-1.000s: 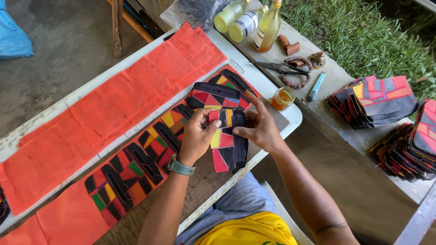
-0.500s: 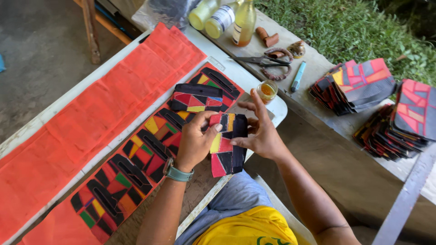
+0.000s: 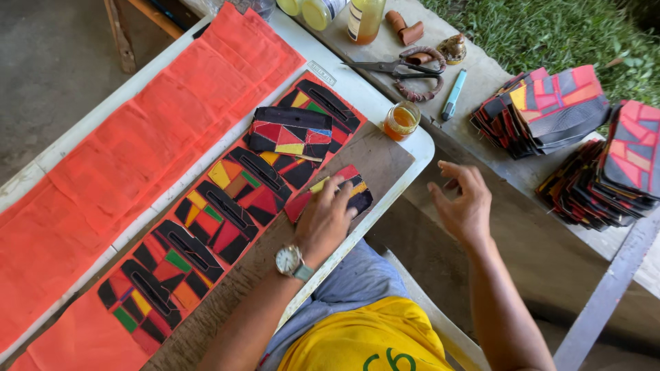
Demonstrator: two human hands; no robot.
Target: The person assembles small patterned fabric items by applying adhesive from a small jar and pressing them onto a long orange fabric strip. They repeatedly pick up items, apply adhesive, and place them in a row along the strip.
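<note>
I keep my left hand (image 3: 326,220) pressed flat on the patchwork piece (image 3: 347,187); right hand (image 3: 466,206) hovers empty, fingers spread, beside it.

Only labelled stuff is up top
A white label (image 3: 320,72) on the surface edge, plus a pale-labelled amber bottle (image 3: 364,16) beside two yellow-lidded jars (image 3: 323,11).

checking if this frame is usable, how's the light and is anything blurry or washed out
Head view: strong daylight, with the white table edge and grass bright but not blown out; the patchwork pieces are sharp; the left hand and right hand show only slight softness; a dark shadow lies under the table's near end.
</note>
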